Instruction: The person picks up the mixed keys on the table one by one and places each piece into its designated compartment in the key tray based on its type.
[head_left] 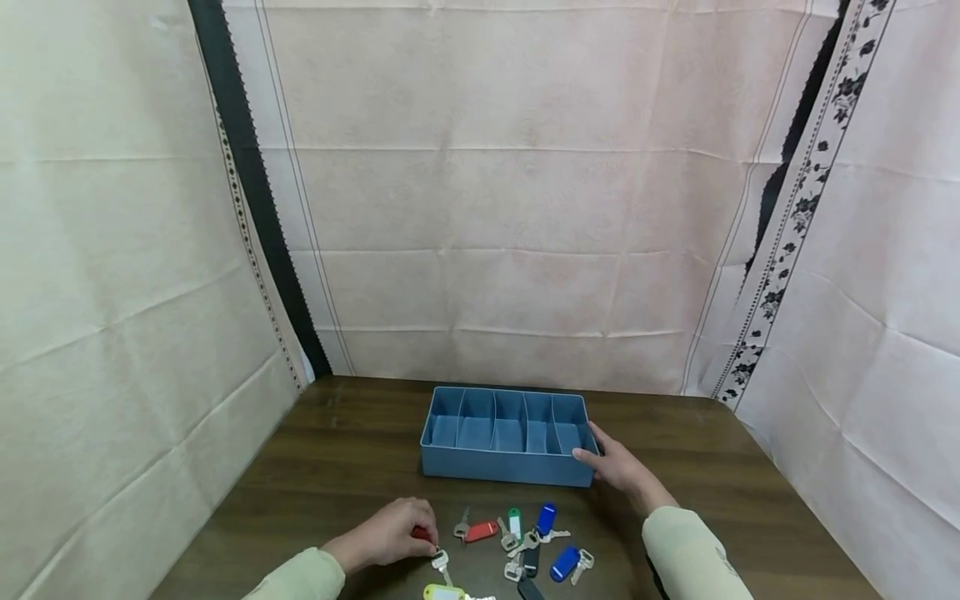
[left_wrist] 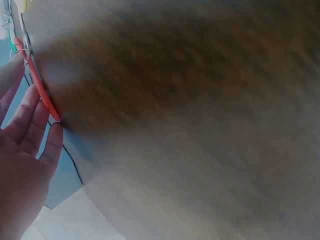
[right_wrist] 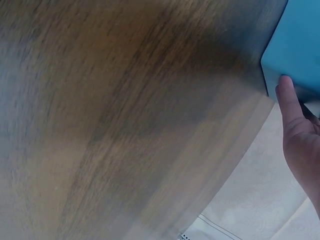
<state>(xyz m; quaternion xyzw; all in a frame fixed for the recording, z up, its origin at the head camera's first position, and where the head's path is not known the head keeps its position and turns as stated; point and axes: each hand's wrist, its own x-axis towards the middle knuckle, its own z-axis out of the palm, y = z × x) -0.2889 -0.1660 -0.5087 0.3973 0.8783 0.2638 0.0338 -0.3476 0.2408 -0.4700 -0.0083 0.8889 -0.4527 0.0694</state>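
Observation:
My left hand [head_left: 397, 533] pinches a red key tag [left_wrist: 44, 92] between thumb and fingers, low over the table. A silver key [head_left: 441, 562] hangs from the tag's ring, its blade toward me. Most of the tag is hidden by the fingers in the head view. My right hand [head_left: 618, 467] holds the right end of a blue tray [head_left: 495, 465] with five compartments. Its thumb lies at the front corner, and the other fingers run along the right side. In the right wrist view a fingertip touches the tray's wall [right_wrist: 300, 55].
In front of the tray lie several tagged keys: a red tag [head_left: 482, 531], a green one [head_left: 514, 522], blue ones [head_left: 547, 518], dark ones [head_left: 531, 560] and a yellow one [head_left: 444, 592]. The wooden table [head_left: 315, 475] is enclosed by pale cloth [head_left: 525, 200].

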